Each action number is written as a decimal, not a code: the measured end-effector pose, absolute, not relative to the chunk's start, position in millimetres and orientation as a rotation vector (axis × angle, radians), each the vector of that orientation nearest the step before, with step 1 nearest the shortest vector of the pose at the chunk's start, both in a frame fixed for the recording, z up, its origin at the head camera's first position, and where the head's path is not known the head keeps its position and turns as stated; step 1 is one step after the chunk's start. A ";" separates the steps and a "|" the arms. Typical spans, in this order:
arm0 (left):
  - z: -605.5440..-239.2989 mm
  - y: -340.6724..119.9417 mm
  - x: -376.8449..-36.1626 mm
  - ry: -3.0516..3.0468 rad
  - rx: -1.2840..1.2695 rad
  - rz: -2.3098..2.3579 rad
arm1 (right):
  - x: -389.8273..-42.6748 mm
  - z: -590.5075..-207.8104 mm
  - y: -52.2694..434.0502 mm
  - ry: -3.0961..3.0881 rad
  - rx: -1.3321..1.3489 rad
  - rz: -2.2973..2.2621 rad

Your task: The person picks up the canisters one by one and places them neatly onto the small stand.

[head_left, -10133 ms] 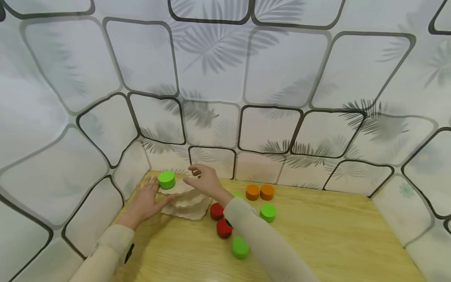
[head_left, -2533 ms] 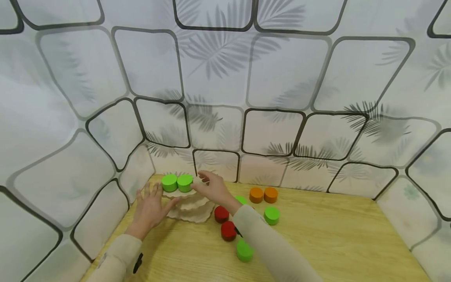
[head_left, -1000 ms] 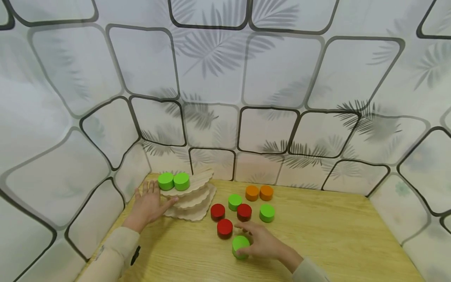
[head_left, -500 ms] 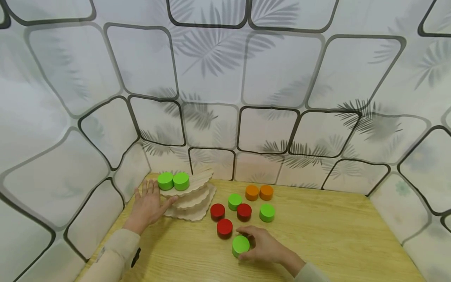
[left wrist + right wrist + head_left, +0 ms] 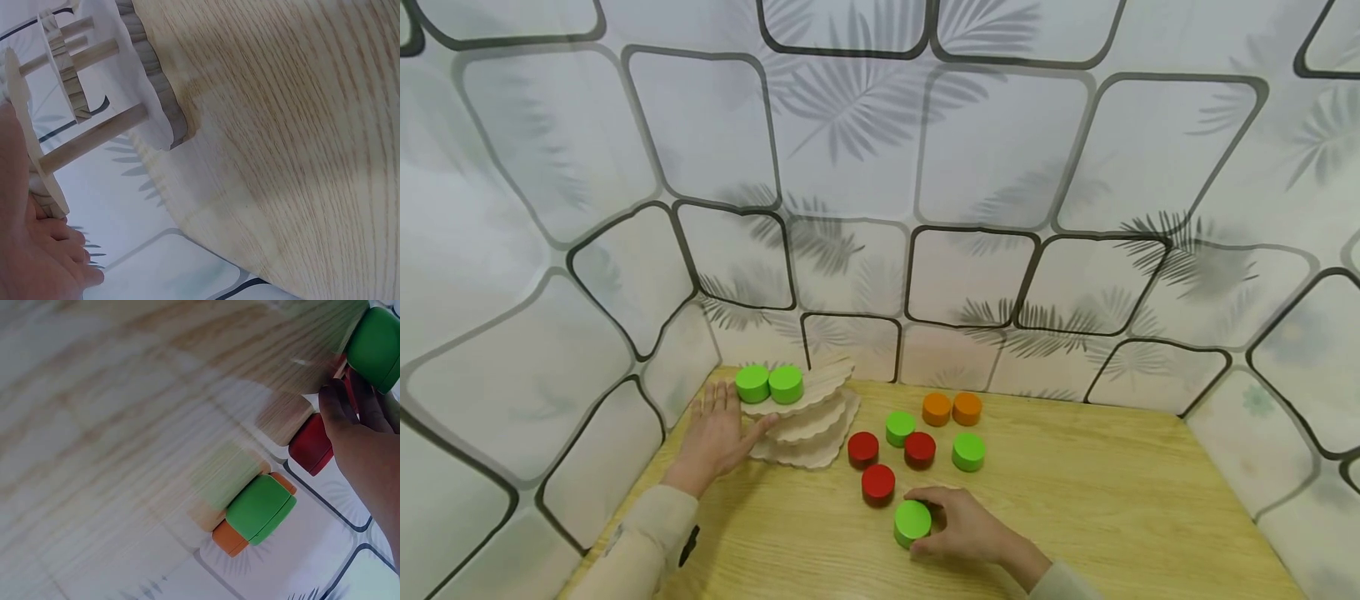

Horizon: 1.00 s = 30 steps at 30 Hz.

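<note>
Right grip (image 5: 962, 525) seems to pinch the front green cylinder (image 5: 912, 523)

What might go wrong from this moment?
1. The right hand curls round the front green block, close to a red block; its fingers might nudge the red one.
2. The left hand sits against the stand; an uneven push might tilt it.
3. Two upper green blocks touch each other, so bumping one might shift both.

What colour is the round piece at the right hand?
Bright green; the round piece shows best from the head.
</note>
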<state>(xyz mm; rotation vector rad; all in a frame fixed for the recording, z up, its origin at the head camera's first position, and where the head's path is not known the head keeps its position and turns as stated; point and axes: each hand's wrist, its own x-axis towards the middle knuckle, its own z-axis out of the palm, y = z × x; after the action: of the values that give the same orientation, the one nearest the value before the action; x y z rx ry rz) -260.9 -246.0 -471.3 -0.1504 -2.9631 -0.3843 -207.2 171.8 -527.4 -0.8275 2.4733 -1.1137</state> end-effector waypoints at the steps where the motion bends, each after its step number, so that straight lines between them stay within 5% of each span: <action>1: -471.1 -246.2 -261.2 -2.963 -0.155 -0.382 | -207.1 -527.3 171.7 2.475 -0.827 -1.113; 30: -466.7 -246.4 -261.7 -2.991 -0.179 -0.401 | -209.5 -518.5 167.7 2.442 -0.745 -1.194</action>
<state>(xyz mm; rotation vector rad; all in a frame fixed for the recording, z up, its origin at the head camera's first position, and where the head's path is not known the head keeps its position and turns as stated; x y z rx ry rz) -261.7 -246.4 -466.7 -0.1792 -2.9907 -0.4005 -209.5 167.7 -518.5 -0.7445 2.4419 -1.1936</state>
